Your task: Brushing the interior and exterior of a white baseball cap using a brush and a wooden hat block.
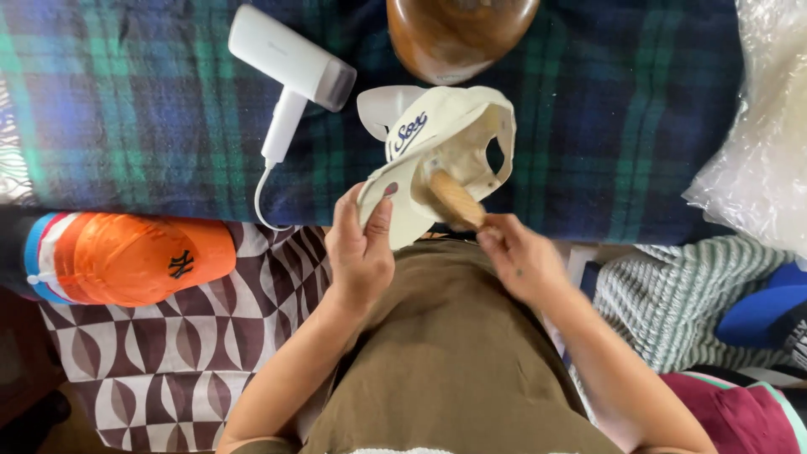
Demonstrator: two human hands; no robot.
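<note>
Left hand (361,252), soft cream cap (437,160), wooden brush (454,200)

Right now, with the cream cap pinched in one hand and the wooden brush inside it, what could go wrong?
1. The left hand grips the cream cap only at the brim edge; a firm stroke of the wooden brush in the right hand might pull it loose or crease the brim.
2. The white handheld steamer and its cord lie close beside the cap; a wide stroke could snag or knock them.
</note>
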